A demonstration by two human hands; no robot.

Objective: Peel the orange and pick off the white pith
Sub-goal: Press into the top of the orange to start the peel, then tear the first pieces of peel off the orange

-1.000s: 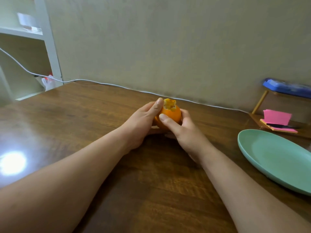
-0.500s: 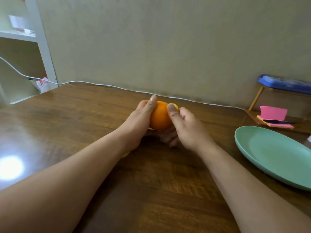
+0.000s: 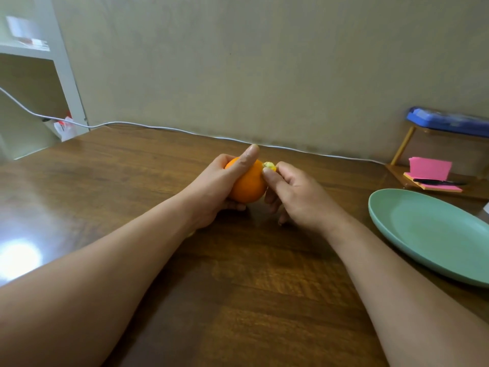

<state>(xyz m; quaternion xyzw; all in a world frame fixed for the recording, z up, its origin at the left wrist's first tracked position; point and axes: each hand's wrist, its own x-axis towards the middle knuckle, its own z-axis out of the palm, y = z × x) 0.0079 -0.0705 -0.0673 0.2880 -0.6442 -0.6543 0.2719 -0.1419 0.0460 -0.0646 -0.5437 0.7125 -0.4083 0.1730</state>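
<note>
While the left hand [image 3: 211, 189] grips the orange [image 3: 248, 185] at the middle of the wooden counter [image 3: 238, 287], its fingers [image 3: 235, 206] curled under the fruit and the thumb laid over the top, the right hand [image 3: 299, 197] pinches a pale, ragged flap of peel [image 3: 270, 165] at the orange's far right end. A green plate [image 3: 423, 234] lies on the counter to the right, well apart from both hands, and a white cable [image 3: 185, 131] runs along the far edge by the wall.
</note>
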